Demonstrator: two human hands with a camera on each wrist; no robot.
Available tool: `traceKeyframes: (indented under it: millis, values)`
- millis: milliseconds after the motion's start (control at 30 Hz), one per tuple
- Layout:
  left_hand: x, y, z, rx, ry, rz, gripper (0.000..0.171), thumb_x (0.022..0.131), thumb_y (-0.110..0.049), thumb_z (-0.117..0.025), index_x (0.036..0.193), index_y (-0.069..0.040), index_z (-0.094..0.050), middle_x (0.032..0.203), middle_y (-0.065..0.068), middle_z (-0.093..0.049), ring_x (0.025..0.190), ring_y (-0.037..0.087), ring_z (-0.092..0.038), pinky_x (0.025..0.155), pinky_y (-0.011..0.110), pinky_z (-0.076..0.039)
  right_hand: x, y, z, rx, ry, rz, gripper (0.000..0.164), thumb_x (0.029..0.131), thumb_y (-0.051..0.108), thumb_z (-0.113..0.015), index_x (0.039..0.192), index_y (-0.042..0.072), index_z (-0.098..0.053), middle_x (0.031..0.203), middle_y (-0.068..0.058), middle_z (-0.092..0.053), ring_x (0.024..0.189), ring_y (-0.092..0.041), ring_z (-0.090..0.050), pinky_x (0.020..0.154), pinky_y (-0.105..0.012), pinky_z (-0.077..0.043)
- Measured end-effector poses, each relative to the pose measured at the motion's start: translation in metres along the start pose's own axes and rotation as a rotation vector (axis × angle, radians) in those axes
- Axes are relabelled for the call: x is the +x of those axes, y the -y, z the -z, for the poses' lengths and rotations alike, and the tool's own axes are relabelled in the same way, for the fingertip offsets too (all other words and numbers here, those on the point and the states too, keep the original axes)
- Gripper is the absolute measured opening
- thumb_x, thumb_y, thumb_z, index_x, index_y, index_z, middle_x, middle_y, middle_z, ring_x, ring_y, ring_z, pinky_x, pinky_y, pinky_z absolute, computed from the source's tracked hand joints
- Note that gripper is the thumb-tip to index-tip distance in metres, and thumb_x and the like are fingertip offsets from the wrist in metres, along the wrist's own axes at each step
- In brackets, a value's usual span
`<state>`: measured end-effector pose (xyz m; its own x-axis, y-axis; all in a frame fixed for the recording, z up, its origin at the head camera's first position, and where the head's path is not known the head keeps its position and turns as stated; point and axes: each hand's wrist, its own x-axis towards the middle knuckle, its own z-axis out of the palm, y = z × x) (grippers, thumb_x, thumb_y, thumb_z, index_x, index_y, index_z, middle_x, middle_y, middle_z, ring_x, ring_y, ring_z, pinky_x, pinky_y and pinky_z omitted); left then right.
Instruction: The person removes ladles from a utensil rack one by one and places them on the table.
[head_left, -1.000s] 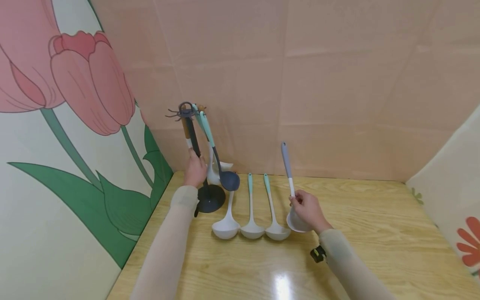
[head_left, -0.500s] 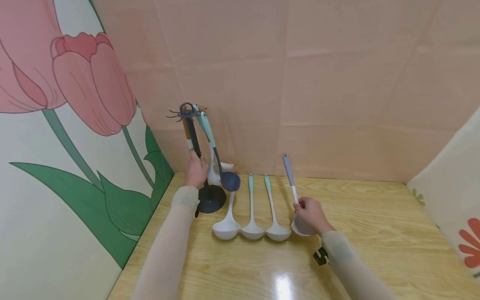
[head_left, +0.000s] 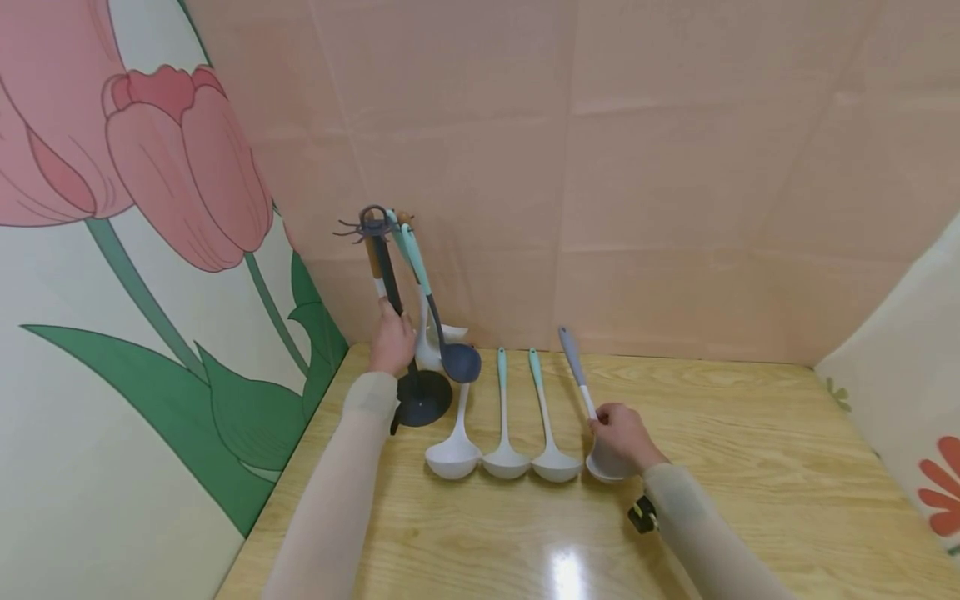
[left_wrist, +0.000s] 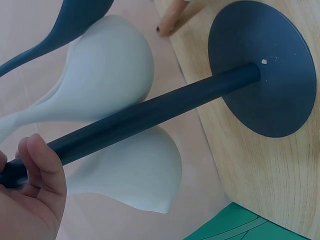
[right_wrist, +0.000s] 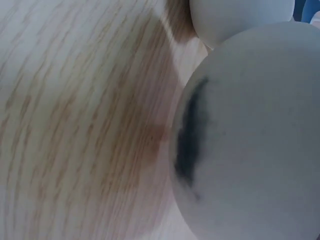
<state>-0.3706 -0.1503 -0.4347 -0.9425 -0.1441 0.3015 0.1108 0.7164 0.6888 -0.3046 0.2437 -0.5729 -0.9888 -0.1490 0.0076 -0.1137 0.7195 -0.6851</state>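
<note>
My left hand (head_left: 392, 340) grips the black pole (left_wrist: 150, 115) of an upright utensil stand, above its round base (head_left: 423, 398). From the stand hang a dark blue ladle (head_left: 460, 362) with a mint handle and pale utensils, such as a white ladle (left_wrist: 112, 65). With my right hand (head_left: 624, 433) I hold a white ladle (head_left: 572, 354) by its neck; its blue-grey handle leans toward the back wall. That ladle's bowl fills much of the right wrist view, low over the wood, a dark smudge (right_wrist: 191, 135) on it; the right hand is out of that view.
Left of the held ladle, a white ladle (head_left: 453, 457) and two mint-handled ladles (head_left: 506, 462) (head_left: 556, 465) lie in a row on the wooden table (head_left: 750, 467). A pinkish cloth wall (head_left: 675, 208) rises behind, and a tulip-printed panel (head_left: 187, 167) borders the left side.
My right hand has lowered the blue-grey-handled ladle toward the table, moving it slightly right and nearer; its handle tip has sunk. The left hand stays on the stand's pole.
</note>
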Motion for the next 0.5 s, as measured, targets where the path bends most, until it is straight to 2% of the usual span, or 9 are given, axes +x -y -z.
traceKeyframes:
  millis: [233, 500]
  values:
    - [-0.0004, -0.0005, -0.0001, 0.017, -0.003, 0.008, 0.038, 0.108, -0.020, -0.035, 0.139, 0.000, -0.028, 0.100, 0.023, -0.062, 0.091, 0.040, -0.065, 0.081, 0.052, -0.051, 0.0004, -0.0015, -0.0044, -0.027, 0.007, 0.007, 0.019, 0.090, 0.009, -0.061, 0.091, -0.008, -0.069, 0.076, -0.010, -0.066, 0.067, -0.021, -0.058, 0.061, -0.034, -0.050]
    - [-0.0006, -0.0017, 0.0013, 0.007, 0.005, 0.008, 0.039, 0.108, -0.022, -0.034, 0.140, 0.000, -0.028, 0.102, 0.022, -0.061, 0.094, 0.039, -0.065, 0.082, 0.051, -0.052, 0.0015, -0.0029, -0.0103, -0.019, 0.053, -0.046, 0.018, 0.091, 0.009, -0.061, 0.092, -0.007, -0.070, 0.076, -0.010, -0.066, 0.067, -0.020, -0.058, 0.060, -0.033, -0.049]
